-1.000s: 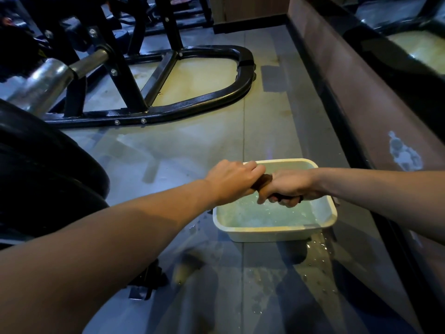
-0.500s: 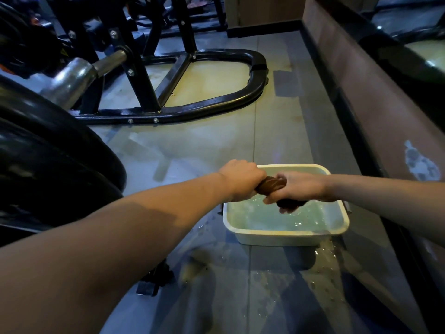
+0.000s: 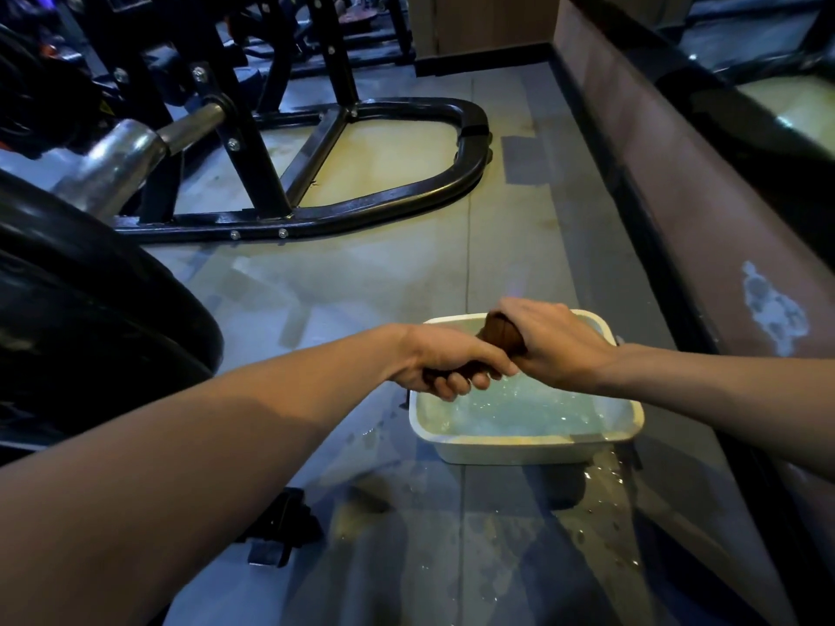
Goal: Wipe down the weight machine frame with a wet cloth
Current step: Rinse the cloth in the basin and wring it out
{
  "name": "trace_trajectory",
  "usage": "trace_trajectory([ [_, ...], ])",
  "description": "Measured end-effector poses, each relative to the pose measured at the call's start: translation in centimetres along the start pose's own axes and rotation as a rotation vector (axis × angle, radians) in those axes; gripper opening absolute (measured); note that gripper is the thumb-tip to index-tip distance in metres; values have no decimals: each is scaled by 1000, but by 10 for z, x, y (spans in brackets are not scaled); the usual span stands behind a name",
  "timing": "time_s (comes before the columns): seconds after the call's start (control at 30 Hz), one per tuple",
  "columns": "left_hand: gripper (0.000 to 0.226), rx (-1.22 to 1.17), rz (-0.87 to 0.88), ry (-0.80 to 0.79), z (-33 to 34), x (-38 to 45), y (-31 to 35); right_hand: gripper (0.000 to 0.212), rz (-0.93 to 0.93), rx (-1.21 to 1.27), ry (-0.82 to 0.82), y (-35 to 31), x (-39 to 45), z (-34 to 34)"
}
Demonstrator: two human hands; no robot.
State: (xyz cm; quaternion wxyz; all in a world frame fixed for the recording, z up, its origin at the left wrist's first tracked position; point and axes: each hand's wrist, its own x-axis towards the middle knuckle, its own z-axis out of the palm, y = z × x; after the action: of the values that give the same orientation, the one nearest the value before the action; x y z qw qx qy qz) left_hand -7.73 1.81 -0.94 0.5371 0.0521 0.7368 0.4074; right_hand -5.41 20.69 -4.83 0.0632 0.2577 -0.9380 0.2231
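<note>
Dim gym floor [image 3: 361, 282] here, grey and shiny with splashes around where you're crouched, and a low brown wall [image 3: 677, 210] running along the right side.

Starting left of your grip: big black weight plates [image 3: 90, 318] crowd the near left edge, with a chrome bar sleeve [image 3: 122, 160] poking out above them. Beyond your hands and off to the left sits the black machine frame [image 3: 361, 205], its looped base flat on the floor, well apart from the cloth. That's the thing you actually need to wipe, and it looks untouched by the cloth right now.

Then your left hand [image 3: 447, 361], fingers curled tight round the near end of a dark brown cloth [image 3: 499, 341] that's twisted into a rope. Your right hand [image 3: 555, 343] clamps the far end, knuckles up. Both fists are nearly touching, held right over the white tub [image 3: 519, 445] of bubbly water directly under the grip.

So I'd say you're on the wringing step, prep only. Next move, as I see it: keep one hand on the cloth, shake it open so it's flat, not a rope, then reach up-left to the frame's tubes. Keep it dripping into the tub first, since the floor's already wet beside it.
</note>
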Motion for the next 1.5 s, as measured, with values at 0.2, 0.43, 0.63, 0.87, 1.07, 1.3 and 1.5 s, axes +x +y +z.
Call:
trace_trajectory([
  [0.2,19,612,129,553,16,20,-7,5,338,-56,-253,-5,4,6],
  [0.43,11,1377,284,729,11,11,1,15,674,301,-448,-20,9,5],
  [0.63,23,1650,410,688,-13,3,14,23,913,1057,-609,-26,13,-6],
  [0.87,37,1722,577,581,-1,13,-13,38,881,943,-806,-11,7,-4],
  [1.07,29,1209,318,723,-8,13,-8,53,645,578,-384,8,15,-13],
  [1.3,17,-176,-39,221,-13,1,6,101,-92,-220,-76,40,-2,-28],
  [1.5,23,-392,33,-196,-3,-18,9,41,-389,-227,64,18,11,-21],
])
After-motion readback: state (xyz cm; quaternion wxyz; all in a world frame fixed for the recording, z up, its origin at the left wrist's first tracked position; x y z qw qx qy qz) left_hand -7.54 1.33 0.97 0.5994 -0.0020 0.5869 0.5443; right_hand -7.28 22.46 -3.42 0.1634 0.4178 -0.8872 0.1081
